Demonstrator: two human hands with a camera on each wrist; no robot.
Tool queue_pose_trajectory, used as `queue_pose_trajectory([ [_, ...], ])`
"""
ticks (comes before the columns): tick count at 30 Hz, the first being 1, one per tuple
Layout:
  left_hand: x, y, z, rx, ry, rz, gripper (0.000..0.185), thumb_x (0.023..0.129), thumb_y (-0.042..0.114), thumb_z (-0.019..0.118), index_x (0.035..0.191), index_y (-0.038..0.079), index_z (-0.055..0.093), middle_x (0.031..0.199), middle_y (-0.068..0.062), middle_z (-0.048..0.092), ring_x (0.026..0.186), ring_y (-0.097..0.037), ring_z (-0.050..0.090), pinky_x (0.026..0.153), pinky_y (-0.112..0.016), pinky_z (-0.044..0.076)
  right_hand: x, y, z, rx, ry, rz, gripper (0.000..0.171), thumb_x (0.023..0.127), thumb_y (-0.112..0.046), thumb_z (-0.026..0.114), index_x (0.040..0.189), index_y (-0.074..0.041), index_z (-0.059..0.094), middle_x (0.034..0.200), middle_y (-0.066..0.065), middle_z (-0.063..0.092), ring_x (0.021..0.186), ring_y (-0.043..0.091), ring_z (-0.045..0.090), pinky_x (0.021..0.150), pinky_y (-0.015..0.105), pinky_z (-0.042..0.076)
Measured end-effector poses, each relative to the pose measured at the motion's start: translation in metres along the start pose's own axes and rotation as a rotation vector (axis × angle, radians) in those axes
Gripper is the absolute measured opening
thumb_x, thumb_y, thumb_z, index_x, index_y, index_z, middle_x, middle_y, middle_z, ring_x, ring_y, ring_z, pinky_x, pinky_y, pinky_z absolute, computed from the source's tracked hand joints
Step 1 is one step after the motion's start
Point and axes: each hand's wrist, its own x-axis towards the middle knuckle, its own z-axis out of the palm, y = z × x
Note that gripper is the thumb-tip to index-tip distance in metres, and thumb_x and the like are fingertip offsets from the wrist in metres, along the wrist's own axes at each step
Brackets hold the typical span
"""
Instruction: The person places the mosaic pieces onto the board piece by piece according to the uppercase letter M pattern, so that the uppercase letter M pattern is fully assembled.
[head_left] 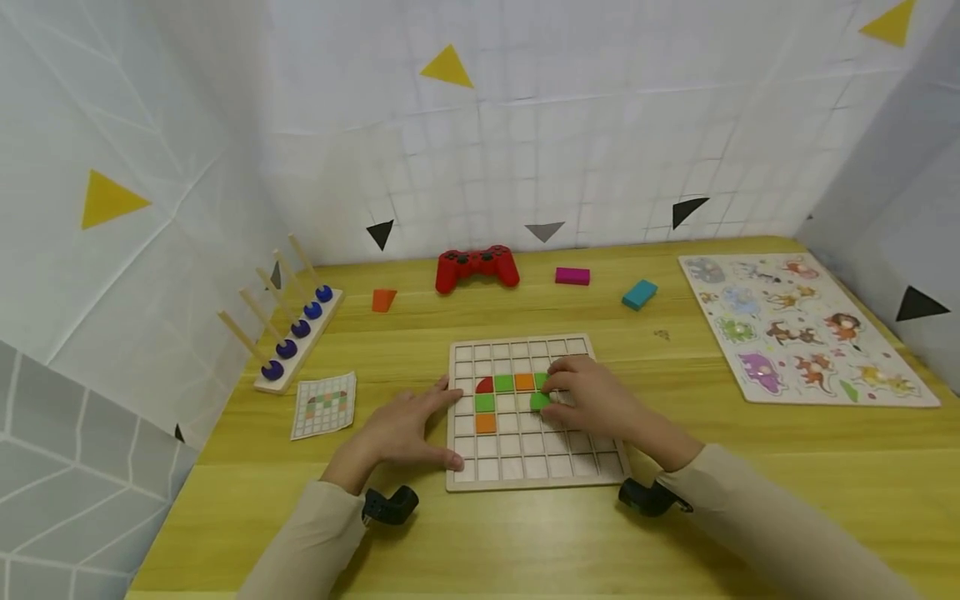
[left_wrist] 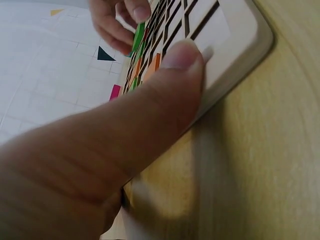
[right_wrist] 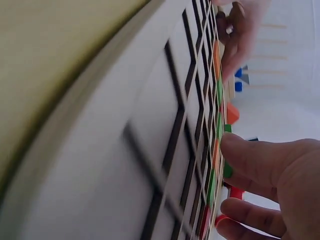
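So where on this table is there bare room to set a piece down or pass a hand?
Bare wood lies between the grid board and the animal puzzle, along the near table edge, and between the board and the red gamepad. It is crowded at the board's middle, under the right hand, and at its left edge, where the left hand rests.

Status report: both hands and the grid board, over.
Left hand flat, steadying grid board. Right hand fingers on green piece. Nothing blocking.
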Motion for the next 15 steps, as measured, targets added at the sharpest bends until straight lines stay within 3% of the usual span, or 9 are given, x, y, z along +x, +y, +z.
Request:
queue_pose_trajectory([
  [7,0.001,-0.001,0.004,-0.004,0.002,0.013,0.098,0.070,0.069,0.075,0.152,0.034,0.036,0.166,0.002,0.020,0.139,-0.035,0.040,0.107,-0.051,0.040,0.011,-0.009,0.008,-0.043,-0.013,0.015,0.027,0.083,-0.027,0.079,0.103,-0.010,0.076,0.116,0.014,0.067,0.111,0.033,0.060,0.095,0.051,0.049],
  [15,-0.001,-0.001,0.002,-0.006,-0.003,-0.010,0.099,0.069,0.070,0.075,0.153,0.035,0.034,0.166,0.006,0.017,0.134,-0.030,0.043,0.103,-0.049,0.043,0.011,-0.006,0.014,-0.024,0.039,-0.020,0.019,0.082,-0.023,0.080,0.096,-0.011,0.077,0.110,0.011,0.068,0.104,0.030,0.060,0.089,0.047,0.051],
])
